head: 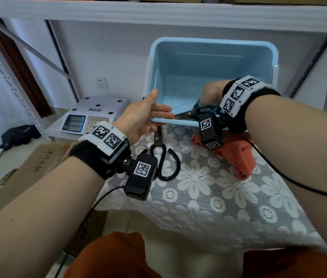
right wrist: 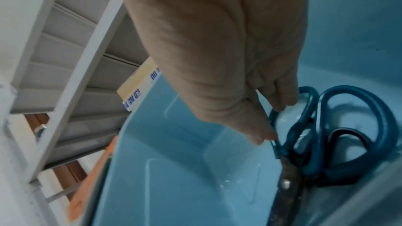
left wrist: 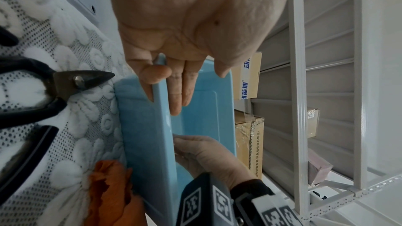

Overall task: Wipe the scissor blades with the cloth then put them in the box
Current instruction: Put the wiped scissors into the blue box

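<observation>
Lace tablecloth (head: 208, 189); teal scissors (right wrist: 309, 137) in blue box (head: 214, 45); cartons' print unreadable.

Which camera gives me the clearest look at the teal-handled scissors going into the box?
The right wrist view: the teal-handled scissors fill the frame, the right hand pinching one handle loop inside the blue box. The head view shows only the blades and part of the handles. The left wrist view doesn't show them.
</observation>
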